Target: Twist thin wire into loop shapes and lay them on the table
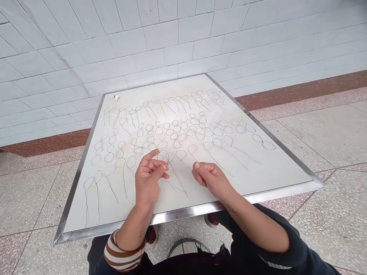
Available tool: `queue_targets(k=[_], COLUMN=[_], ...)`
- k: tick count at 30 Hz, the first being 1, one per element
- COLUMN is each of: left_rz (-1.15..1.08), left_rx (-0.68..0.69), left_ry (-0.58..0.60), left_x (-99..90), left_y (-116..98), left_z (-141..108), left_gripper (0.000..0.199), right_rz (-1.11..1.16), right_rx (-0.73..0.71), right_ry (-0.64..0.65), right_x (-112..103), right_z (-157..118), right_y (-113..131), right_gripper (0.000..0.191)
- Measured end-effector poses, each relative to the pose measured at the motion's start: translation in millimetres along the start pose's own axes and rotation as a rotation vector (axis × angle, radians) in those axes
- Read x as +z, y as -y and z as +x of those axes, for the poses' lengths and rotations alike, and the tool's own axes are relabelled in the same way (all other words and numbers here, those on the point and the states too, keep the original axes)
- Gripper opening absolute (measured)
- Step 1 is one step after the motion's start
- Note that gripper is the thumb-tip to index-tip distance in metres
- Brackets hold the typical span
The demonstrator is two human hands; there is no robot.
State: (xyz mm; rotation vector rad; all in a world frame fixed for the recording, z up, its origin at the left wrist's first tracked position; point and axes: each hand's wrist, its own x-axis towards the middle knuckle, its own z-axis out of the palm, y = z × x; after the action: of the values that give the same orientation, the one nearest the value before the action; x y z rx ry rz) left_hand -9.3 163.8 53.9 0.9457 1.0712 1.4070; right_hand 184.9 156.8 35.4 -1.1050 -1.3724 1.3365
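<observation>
My left hand (149, 175) is raised over the table's near part, thumb pinched against a finger, index finger held apart. My right hand (210, 177) is closed beside it to the right, its thumb pressed on the bent index finger. Whatever either hand pinches is too thin or too hidden to make out. Thin dark wires lie on the board under and around the hands. Close by is a looped wire with a long tail (193, 149); another looped wire (181, 154) lies between the hands. Farther back, several wires form double loops, such as a figure-eight wire (268, 145).
The white tabletop (272, 172) has a metal edge (189, 210) and stands against a tiled wall (160, 49). A small white-and-red object (116, 98) sits at the far left corner. More looped wires with tails (166, 103) line the back. Below is a speckled floor (315, 118).
</observation>
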Motion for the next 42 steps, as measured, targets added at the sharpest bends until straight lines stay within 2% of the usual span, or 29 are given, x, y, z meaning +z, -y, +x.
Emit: queue_targets(k=[1, 3, 5, 12, 17, 22, 29, 33, 42], left_rz=[0.008, 0.023, 0.039, 0.019, 0.034, 0.07, 0.222, 0.275, 0.412], left_rx=[-0.015, -0.039, -0.07, -0.128, -0.216, -0.252, -0.149, -0.154, -0.136], left_ry=[0.015, 0.033, 0.061, 0.136, 0.162, 0.26, 0.201, 0.207, 0.159], left_x=[2.3, 6.9, 11.2, 19.0, 16.5, 13.9, 14.7, 15.4, 17.2], left_y=[1.7, 4.5, 7.2, 16.6, 15.9, 11.9, 15.2, 16.0, 14.9], left_z=[-1.6, -4.4, -7.0, -12.1, -10.3, -9.3, -10.4, -11.6, -13.3], left_gripper=[0.044, 0.046, 0.048, 0.052, 0.047, 0.052, 0.052, 0.055, 0.045], right_rz=[-0.049, -0.086, -0.036, 0.233, 0.216, 0.18, 0.139, 0.061, -0.125], right_rx=[-0.021, -0.057, -0.083, -0.1, -0.086, -0.036, 0.001, 0.008, -0.019], right_ry=[-0.058, -0.128, -0.098, 0.036, 0.018, 0.008, 0.132, 0.158, 0.205], right_x=[0.8, 4.4, 10.1, 22.7, 19.2, 13.9, 8.1, 6.9, 7.5], right_z=[0.8, 1.8, 2.3, 2.3, 3.3, 6.2, 8.9, 7.6, 6.2], right_y=[0.5, 0.8, -1.1, -14.4, -13.0, -12.7, -16.1, -14.6, -13.7], right_gripper=[0.056, 0.04, 0.025, 0.016, 0.012, 0.013, 0.014, 0.013, 0.004])
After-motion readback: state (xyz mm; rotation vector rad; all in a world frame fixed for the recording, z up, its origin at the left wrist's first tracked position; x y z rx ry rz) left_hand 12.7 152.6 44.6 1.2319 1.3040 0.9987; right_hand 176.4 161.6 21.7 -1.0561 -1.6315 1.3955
